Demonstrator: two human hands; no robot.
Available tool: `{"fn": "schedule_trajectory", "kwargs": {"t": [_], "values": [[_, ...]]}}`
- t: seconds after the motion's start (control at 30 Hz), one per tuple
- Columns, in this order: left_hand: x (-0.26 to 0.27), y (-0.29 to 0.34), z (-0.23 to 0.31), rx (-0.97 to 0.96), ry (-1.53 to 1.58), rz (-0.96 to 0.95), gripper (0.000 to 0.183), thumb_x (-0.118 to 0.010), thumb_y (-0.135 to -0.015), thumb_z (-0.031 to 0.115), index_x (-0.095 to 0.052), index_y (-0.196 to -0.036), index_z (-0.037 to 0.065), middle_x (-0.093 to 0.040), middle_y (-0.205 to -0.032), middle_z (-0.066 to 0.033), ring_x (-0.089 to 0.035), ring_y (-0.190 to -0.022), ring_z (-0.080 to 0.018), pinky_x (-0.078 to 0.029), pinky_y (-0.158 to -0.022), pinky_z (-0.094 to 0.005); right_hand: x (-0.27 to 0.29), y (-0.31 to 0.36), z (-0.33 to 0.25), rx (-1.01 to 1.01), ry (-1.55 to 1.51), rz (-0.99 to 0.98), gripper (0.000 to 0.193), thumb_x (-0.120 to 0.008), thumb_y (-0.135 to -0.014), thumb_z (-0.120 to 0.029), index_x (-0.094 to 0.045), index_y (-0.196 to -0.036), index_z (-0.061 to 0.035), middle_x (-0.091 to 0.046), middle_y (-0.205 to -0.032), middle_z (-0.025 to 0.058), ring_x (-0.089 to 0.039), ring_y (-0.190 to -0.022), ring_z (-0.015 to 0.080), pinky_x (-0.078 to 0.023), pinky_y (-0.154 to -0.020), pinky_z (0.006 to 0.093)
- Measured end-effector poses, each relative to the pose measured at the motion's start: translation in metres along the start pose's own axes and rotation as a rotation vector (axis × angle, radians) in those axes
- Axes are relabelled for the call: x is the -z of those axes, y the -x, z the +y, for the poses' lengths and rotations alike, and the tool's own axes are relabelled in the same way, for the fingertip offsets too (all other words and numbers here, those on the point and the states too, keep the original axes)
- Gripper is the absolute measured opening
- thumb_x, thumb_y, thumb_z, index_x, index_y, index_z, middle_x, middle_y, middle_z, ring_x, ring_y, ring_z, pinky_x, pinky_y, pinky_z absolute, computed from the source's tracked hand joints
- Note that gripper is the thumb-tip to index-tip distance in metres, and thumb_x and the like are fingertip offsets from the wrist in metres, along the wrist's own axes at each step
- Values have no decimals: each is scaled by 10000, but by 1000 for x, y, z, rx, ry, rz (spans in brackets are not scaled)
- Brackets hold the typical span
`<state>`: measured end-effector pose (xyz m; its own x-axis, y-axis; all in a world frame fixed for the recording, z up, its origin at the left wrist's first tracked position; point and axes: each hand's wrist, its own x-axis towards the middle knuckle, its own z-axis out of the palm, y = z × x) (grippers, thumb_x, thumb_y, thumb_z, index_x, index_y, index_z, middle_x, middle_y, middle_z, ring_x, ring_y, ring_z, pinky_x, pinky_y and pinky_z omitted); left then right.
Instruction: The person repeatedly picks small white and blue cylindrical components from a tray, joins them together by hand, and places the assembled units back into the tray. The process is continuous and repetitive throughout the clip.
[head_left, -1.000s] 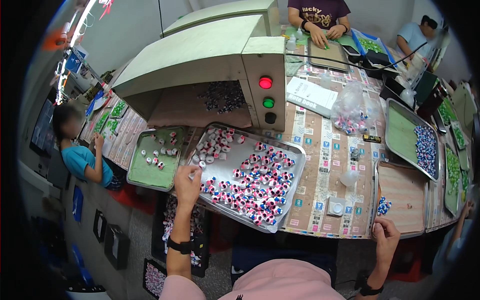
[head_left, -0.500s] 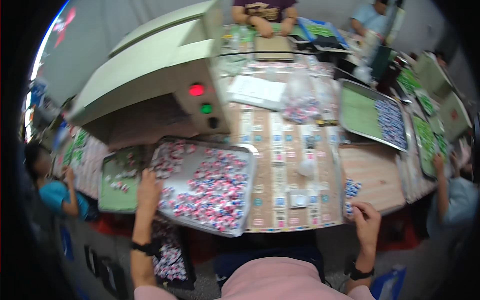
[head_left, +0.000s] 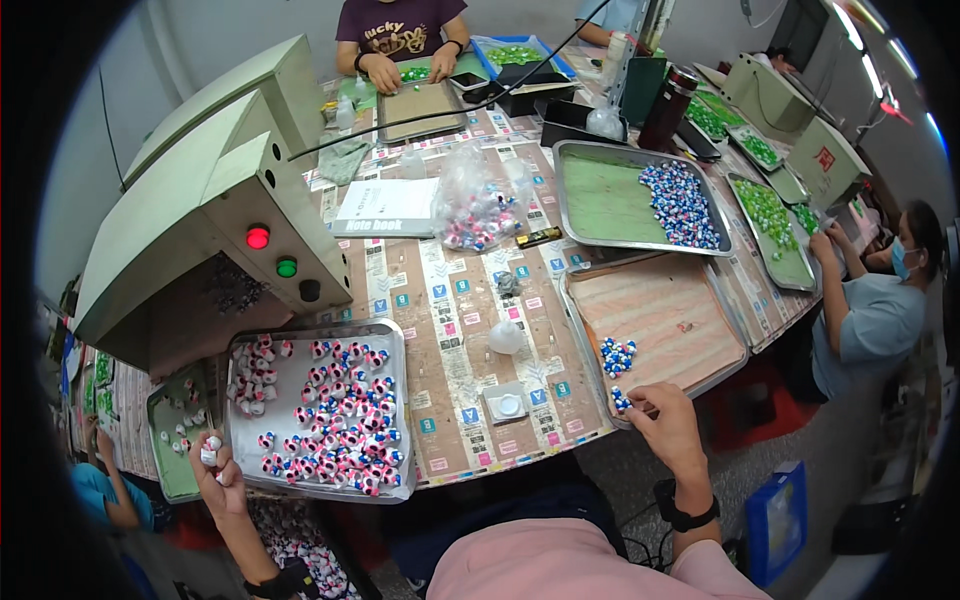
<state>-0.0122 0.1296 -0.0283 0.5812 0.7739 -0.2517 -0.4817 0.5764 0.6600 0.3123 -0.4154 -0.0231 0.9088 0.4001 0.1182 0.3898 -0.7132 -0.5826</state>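
Some white pcs (head_left: 211, 455) clamped in fingers of L hand (head_left: 226, 490), by metal tray (head_left: 404, 420); R hand (head_left: 668, 428) fingers near together at blue-white pcs (head_left: 620, 399), pink-lined tray's (head_left: 672, 318) near-left edge, grip unclear.

From where I stand, I count dozens of small pink, white and blue pieces (head_left: 352, 428) in one rectangular silver metal tray (head_left: 404, 420), one round red lamp (head_left: 258, 237), one round green lamp (head_left: 287, 267), one white paper notebook (head_left: 385, 205), one small yellow-and-black cylinder (head_left: 538, 238), and one tall dark-red flask (head_left: 668, 110).
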Motion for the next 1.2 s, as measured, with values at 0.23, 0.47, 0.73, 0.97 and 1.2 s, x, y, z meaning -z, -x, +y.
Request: {"fn": "schedule_trajectory", "kwargs": {"t": [0.23, 0.47, 0.73, 0.97, 1.2], "values": [[-70, 67, -66, 381, 295, -61, 290, -464, -887, 70, -525, -1169, 41, -525, -1069, -122, -423, -605, -115, -319, -365, -189, 0, -12, -5, -77, -80, -35, 209, -665, -770, -9, -680, -979, -12, -622, -801, 84, -608, -695, 176, -483, -643, 288], [-116, 107, -148, 716, 197, -323, 326, -510, -889, -9, -501, -1214, 10, -544, -1068, -155, -466, -703, -114, -395, -431, -181, -12, -6, -22, -272, -803, -296, 218, -657, -835, 43, -635, -1052, 37, -655, -887, 28, -596, -759, 68, -485, -699, 190], [-139, 126, -194, 855, 246, -349, 342, -643, -908, 103, -525, -1216, 16, -551, -1093, -113, -485, -753, -112, -354, -457, -149, -39, -9, -55, -64, -1014, -558, 217, -743, -755, 60, -707, -966, 19, -611, -975, 60, -586, -873, 116, -480, -750, 222], [-141, 131, -196, 853, 63, -244, 258, -627, -906, 63, -561, -1154, 44, -594, -1072, -93, -615, -946, -152, -377, -468, -169, -45, -14, -85, -253, -1035, -516, 242, -700, -822, 23, -665, -1059, 56, -612, -999, 76, -642, -860, 138, -531, -751, 218], [-134, 126, -198, 932, 210, -352, 288, -587, -928, 77, -547, -1211, 34, -595, -1046, -84, -606, -915, -158, -401, -488, -196, -53, -20, -75, -360, -1021, -551, 231, -677, -848, 6, -663, -1072, 58, -629, -999, 89, -668, -836, 131, -526, -659, 196]]}}
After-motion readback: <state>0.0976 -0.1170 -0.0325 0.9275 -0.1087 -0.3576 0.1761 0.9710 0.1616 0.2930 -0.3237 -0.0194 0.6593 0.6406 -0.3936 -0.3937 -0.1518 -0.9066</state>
